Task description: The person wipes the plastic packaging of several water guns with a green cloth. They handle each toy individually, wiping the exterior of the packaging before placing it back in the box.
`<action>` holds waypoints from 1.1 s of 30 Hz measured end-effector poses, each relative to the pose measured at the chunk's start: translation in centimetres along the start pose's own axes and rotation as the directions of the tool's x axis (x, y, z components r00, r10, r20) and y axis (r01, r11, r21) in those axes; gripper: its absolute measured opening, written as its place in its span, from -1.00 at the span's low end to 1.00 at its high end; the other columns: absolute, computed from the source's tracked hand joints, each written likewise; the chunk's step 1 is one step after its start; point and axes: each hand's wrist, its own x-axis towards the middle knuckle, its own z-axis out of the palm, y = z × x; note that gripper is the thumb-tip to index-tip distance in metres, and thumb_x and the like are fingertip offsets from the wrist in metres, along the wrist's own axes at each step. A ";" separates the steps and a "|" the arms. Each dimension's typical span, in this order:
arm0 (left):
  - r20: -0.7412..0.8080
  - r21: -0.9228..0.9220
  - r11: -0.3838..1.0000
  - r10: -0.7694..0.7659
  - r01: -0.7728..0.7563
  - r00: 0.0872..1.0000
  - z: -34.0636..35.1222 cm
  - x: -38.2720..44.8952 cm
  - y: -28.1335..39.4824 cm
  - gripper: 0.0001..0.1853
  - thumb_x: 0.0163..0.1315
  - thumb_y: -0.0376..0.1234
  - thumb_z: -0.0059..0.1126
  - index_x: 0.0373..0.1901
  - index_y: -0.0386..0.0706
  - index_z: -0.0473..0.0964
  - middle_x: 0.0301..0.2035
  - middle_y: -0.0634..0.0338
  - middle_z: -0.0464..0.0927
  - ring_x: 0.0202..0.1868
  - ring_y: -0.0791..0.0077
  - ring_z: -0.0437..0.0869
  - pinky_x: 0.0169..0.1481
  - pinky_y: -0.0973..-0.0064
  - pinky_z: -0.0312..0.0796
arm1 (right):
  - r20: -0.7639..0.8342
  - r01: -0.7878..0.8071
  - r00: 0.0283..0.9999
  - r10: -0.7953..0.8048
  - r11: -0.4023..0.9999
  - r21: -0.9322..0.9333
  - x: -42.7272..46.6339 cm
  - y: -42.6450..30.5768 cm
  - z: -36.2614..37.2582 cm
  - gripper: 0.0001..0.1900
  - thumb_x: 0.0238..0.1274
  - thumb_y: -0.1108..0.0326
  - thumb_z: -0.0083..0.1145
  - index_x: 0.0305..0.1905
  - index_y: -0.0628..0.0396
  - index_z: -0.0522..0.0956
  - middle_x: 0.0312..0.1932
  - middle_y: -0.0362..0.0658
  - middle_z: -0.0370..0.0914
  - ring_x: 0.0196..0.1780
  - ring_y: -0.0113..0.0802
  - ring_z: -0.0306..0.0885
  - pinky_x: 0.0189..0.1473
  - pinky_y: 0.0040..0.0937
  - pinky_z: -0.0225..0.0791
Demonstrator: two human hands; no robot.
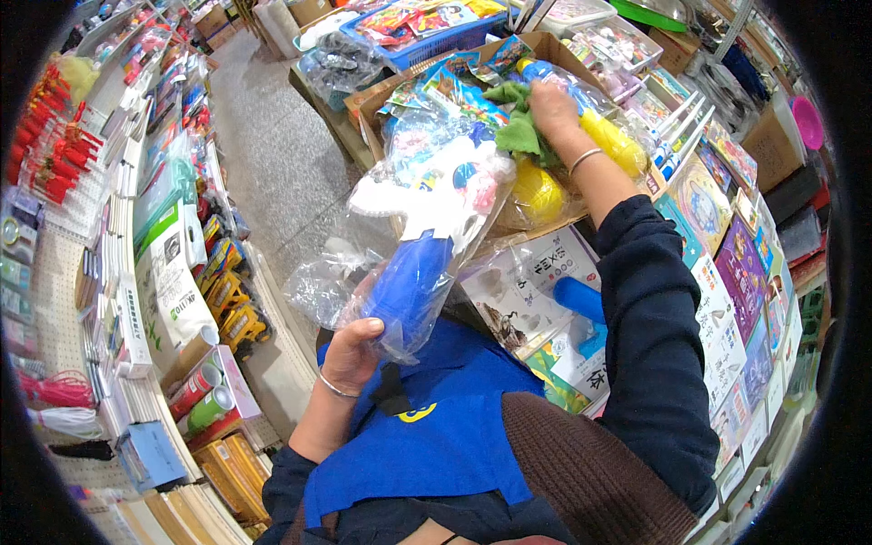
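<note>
My left hand point(354, 354) grips the blue lower end of a plastic-bagged toy point(415, 272), whose white upper part leans over a cardboard box. My right hand point(553, 109) holds a green cloth point(519, 133) over that cardboard box point(575, 58). Beside the right hand lies a bagged toy with a rounded yellow end point(616, 143). Another yellow toy end point(538, 194) shows in clear wrap below the cloth. Colourful packets point(456, 82) fill the box's left part. The fingertips of my right hand are partly hidden by the hand itself.
Books point(708, 300) and a blue cylindrical object point(579, 298) lie on the display at the right. Behind the box stands a blue plastic basket point(409, 54) of packets. Shelves with toy trucks point(238, 327) and paper goods line the left, across a grey aisle floor point(272, 136).
</note>
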 end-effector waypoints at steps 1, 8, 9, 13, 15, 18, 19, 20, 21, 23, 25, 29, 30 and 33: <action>-0.003 0.016 1.000 -0.010 0.010 1.000 0.0 0.0 0.1 -0.01 -0.15 -0.25 0.30 0.40 -0.31 0.10 0.26 -0.07 0.31 0.30 0.13 0.37 0.42 0.28 0.19 | -0.084 -0.071 0.993 0.077 0.995 0.074 0.7 0.3 -1.1 -0.78 0.28 0.23 0.04 -0.09 0.10 0.52 -0.15 0.09 0.56 -0.12 0.07 0.63 -0.10 -0.01 0.52; 0.004 0.013 1.000 -0.019 0.019 1.000 0.6 0.6 0.8 -0.01 -0.15 -0.26 0.30 0.40 -0.31 0.09 0.24 -0.08 0.33 0.28 0.12 0.39 0.42 0.27 0.20 | -0.051 0.078 0.996 -0.068 0.495 0.866 0.9 -4.1 -10.4 -0.48 0.12 -0.07 0.21 0.02 0.11 0.62 -0.12 0.04 0.65 -0.03 -0.07 0.61 0.06 -0.25 0.43; 0.001 0.024 1.000 -0.016 0.016 1.000 0.7 0.6 0.8 -0.02 -0.14 -0.27 0.29 0.40 -0.31 0.09 0.24 -0.08 0.33 0.28 0.12 0.39 0.42 0.27 0.20 | -0.125 0.228 0.969 -0.214 0.575 0.785 -0.9 -6.3 -10.2 -0.49 0.09 -0.07 0.23 0.02 0.08 0.63 -0.07 0.03 0.63 0.01 -0.10 0.59 0.10 -0.26 0.41; -0.039 -0.008 0.998 -0.069 0.069 0.997 0.8 0.5 0.5 -0.02 -0.13 -0.27 0.28 0.41 -0.31 0.07 0.24 -0.08 0.32 0.28 0.13 0.39 0.42 0.28 0.20 | 0.007 0.500 0.790 -0.613 0.651 0.571 -6.8 -12.7 -8.0 -0.51 0.12 -0.17 0.15 0.07 -0.15 0.61 -0.03 -0.04 0.62 0.05 -0.13 0.57 0.06 -0.12 0.37; -0.058 -0.022 0.997 -0.073 0.072 0.996 0.8 0.4 0.2 -0.02 -0.12 -0.28 0.28 0.41 -0.32 0.07 0.24 -0.08 0.32 0.28 0.14 0.39 0.42 0.28 0.20 | 0.145 0.419 0.782 -0.606 0.683 0.599 -5.5 -12.8 -7.0 -0.52 0.16 -0.17 0.10 0.09 -0.18 0.60 -0.06 -0.06 0.64 0.04 -0.13 0.58 0.01 -0.10 0.36; -0.049 0.017 0.999 -0.032 0.032 0.998 0.7 0.4 0.0 -0.02 -0.11 -0.28 0.28 0.42 -0.31 0.06 0.24 -0.08 0.32 0.27 0.15 0.40 0.41 0.29 0.21 | 0.274 0.305 0.829 -0.488 0.805 0.509 -2.9 -11.9 -5.0 -0.57 0.20 -0.12 0.08 0.09 -0.21 0.59 -0.13 -0.07 0.65 -0.03 -0.07 0.61 -0.02 -0.08 0.37; -0.041 0.020 1.000 -0.024 0.024 0.999 0.6 0.4 0.0 -0.02 -0.11 -0.28 0.29 0.42 -0.31 0.06 0.24 -0.08 0.32 0.27 0.15 0.40 0.41 0.29 0.21 | 0.217 0.324 0.858 -0.466 0.817 0.477 -1.9 -11.2 -4.1 -0.58 0.20 -0.10 0.09 0.08 -0.21 0.59 -0.13 -0.06 0.65 -0.04 -0.05 0.61 -0.02 -0.07 0.39; -0.024 0.018 1.000 -0.003 0.004 1.000 0.6 0.4 0.0 -0.02 -0.11 -0.28 0.29 0.42 -0.31 0.06 0.24 -0.08 0.32 0.27 0.15 0.41 0.41 0.29 0.21 | 0.238 0.209 0.905 -0.351 0.857 0.471 -1.1 -10.3 -3.0 -0.61 0.20 -0.06 0.12 0.04 -0.14 0.59 -0.13 -0.03 0.65 -0.02 -0.03 0.60 -0.02 -0.04 0.40; -0.033 0.034 0.999 -0.014 0.016 0.999 0.6 0.3 0.1 -0.02 -0.11 -0.28 0.29 0.42 -0.31 0.06 0.24 -0.08 0.32 0.27 0.15 0.40 0.41 0.29 0.20 | 0.187 0.147 0.943 -0.276 0.847 0.510 -0.5 -9.2 -2.0 -0.63 0.19 -0.02 0.15 -0.01 -0.06 0.59 -0.14 0.00 0.64 -0.01 -0.02 0.60 -0.01 -0.02 0.41; -0.024 0.050 0.999 0.008 -0.007 1.000 0.6 0.1 0.3 -0.01 -0.12 -0.28 0.30 0.42 -0.31 0.07 0.24 -0.08 0.32 0.27 0.14 0.40 0.41 0.28 0.20 | 0.179 0.002 0.981 -0.079 0.919 0.394 0.8 -6.3 -0.2 -0.66 0.16 0.07 0.21 -0.09 0.08 0.57 -0.14 0.08 0.63 0.00 0.03 0.59 0.01 0.00 0.42; -0.025 0.091 0.996 0.007 -0.005 1.000 0.6 -0.2 0.6 0.00 -0.14 -0.28 0.30 0.42 -0.31 0.07 0.23 -0.08 0.33 0.28 0.13 0.39 0.41 0.29 0.18 | 0.162 -0.119 0.984 0.076 0.956 0.269 1.1 -2.7 0.4 -0.67 0.14 0.12 0.25 -0.16 0.16 0.54 -0.14 0.15 0.61 0.00 0.07 0.58 0.03 -0.02 0.42; 0.137 0.192 0.977 0.065 -0.091 0.988 0.6 0.5 1.9 0.03 -0.18 -0.27 0.33 0.41 -0.32 0.07 0.23 -0.09 0.32 0.27 0.13 0.39 0.42 0.31 0.16 | -0.178 -0.122 0.957 0.229 0.876 0.467 2.0 1.1 -3.4 -0.57 0.17 0.03 0.21 -0.10 0.21 0.55 -0.16 0.17 0.62 -0.05 0.13 0.59 -0.01 -0.05 0.42; 0.136 0.193 0.977 0.070 -0.095 0.988 0.8 0.8 2.0 0.03 -0.18 -0.26 0.34 0.41 -0.32 0.08 0.23 -0.08 0.32 0.27 0.14 0.39 0.42 0.31 0.16 | -0.224 -0.110 0.936 0.271 0.830 0.546 2.5 1.3 -5.2 -0.54 0.17 -0.02 0.19 -0.05 0.17 0.55 -0.17 0.15 0.63 -0.06 0.13 0.59 -0.02 -0.05 0.42; 0.130 0.195 0.975 0.086 -0.110 0.988 1.3 2.5 2.3 0.01 -0.17 -0.25 0.35 0.40 -0.32 0.10 0.22 -0.07 0.33 0.25 0.15 0.40 0.40 0.32 0.18 | -0.398 0.098 0.888 0.229 0.751 0.652 3.3 0.9 -9.6 -0.48 0.18 -0.14 0.14 0.07 0.02 0.56 -0.17 0.09 0.65 -0.07 0.11 0.60 -0.05 -0.09 0.42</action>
